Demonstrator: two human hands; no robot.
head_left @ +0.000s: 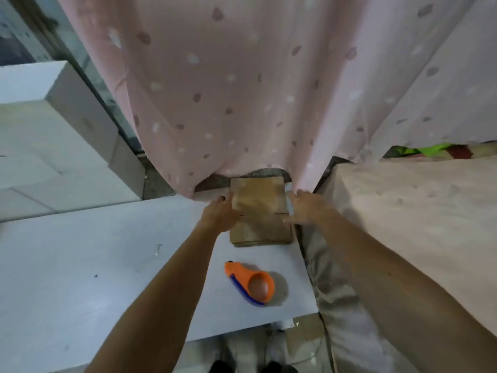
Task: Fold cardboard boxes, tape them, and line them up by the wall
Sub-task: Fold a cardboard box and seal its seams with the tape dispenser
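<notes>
A stack of flat brown cardboard box blanks [259, 211] lies at the far right end of the white table [94, 265], partly under the pink curtain. My left hand [220, 214] holds the stack's left edge, thumb on top. My right hand [304, 208] holds its right edge, fingers curled down the side. An orange and blue tape dispenser [251, 284] lies on the table just in front of the stack, between my forearms.
A pink spotted curtain [242, 90] hangs right behind the stack. A bed or sofa under a beige cover [416, 224] borders the table on the right. White boxes [40, 130] are stacked at the left.
</notes>
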